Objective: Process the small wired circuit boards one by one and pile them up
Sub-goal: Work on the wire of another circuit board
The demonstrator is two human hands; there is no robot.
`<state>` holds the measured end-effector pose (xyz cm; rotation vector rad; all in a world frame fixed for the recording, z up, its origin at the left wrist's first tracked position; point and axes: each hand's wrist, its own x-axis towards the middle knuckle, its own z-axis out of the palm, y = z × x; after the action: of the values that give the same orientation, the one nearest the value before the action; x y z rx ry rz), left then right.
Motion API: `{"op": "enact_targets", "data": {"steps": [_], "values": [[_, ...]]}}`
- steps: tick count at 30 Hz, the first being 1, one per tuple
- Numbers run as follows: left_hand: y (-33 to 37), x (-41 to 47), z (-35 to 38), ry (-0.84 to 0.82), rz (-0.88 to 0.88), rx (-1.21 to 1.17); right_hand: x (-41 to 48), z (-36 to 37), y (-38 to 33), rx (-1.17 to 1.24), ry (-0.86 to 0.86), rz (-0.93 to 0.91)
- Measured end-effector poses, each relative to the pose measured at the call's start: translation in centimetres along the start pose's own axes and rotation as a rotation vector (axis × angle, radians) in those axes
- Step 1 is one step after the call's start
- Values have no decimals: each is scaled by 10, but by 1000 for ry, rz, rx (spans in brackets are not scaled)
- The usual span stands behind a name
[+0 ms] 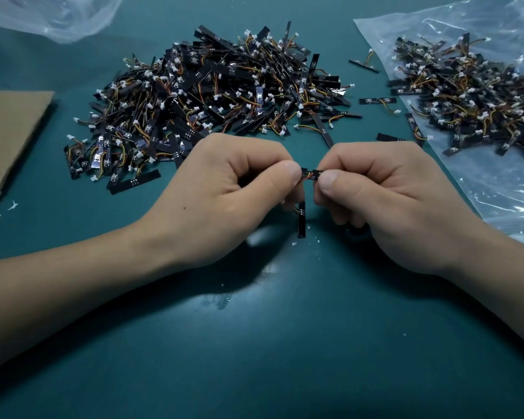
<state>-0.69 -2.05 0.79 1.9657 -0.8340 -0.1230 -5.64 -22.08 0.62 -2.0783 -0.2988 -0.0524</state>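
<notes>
Pinching one board (310, 173) from both ends, the left hand (224, 195) and right hand (384, 198) each had a tight grip on it just above the worktop (285, 343); beyond lay the pile (209, 101), with a bag (496, 182) of more at right.

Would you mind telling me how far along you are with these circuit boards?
Apparently done: the large loose pile on the table. In hand: one wired board pinched between the left hand and right hand. Left: the smaller heap on the plastic bag at right, plus a few strays beside it. Probably past halfway.
</notes>
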Motion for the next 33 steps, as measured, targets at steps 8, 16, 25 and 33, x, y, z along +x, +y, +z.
{"op": "enact_targets", "data": {"steps": [8,16,25,33], "values": [[0,-2,0,-15,-2,6,-1,0,0,-82,-5,-38],[0,-2,0,-10,25,-1,-2,-1,0,-46,-8,-56],[0,0,0,-11,-2,-22,-1,1,-1,-55,-17,-48],[-1,-2,-2,-44,20,-32,-2,-1,-3,-40,-18,-71]]}}
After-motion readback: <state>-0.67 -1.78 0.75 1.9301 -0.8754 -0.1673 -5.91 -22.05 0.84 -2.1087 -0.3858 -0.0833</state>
